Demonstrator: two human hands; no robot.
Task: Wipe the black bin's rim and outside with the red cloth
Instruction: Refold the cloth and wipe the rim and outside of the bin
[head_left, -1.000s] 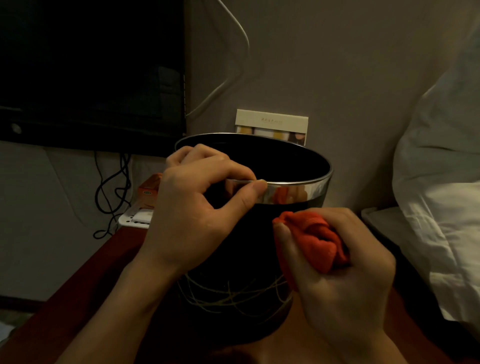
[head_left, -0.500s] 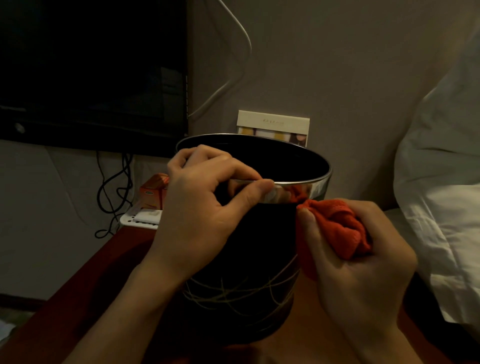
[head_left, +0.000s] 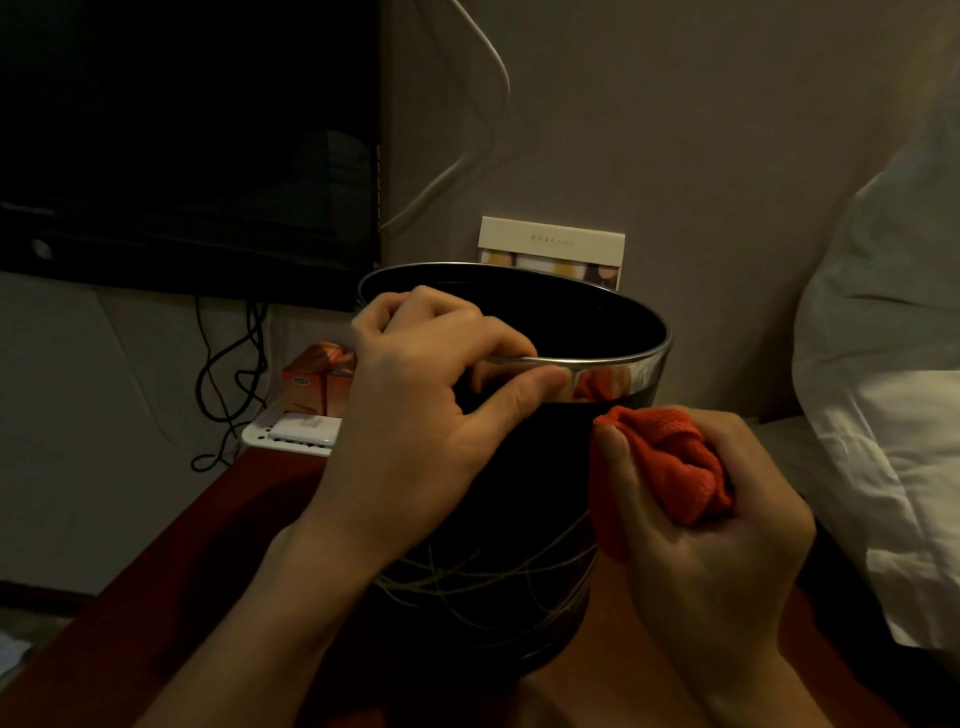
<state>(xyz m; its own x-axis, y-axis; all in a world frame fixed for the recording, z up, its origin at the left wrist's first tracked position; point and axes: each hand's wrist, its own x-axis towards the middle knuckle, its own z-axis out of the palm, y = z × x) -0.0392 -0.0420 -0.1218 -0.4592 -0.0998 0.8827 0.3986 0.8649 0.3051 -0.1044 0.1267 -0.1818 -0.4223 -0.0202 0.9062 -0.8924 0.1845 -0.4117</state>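
The bin (head_left: 498, 467) is standing on the reddish table (head_left: 218, 530), a little tilted toward the person, in front of the wall and beside the white bedding (head_left: 883, 415). The left hand (head_left: 415, 431) is clamping the near rim (head_left: 613, 364), thumb outside on the shiny band and fingers curled over the edge, exactly as it was a second ago. The right hand (head_left: 696, 525) is bunched tight around the cloth (head_left: 670, 462), pressing it to the bin's right flank just under the band. That is the change: a second ago the cloth was working the front, below the rim, and it has been sliding round to the right, dipping slightly in the last half second. I'd say the front is being left behind and the wipe is travelling round the outside; the far side is looking untouched as yet.
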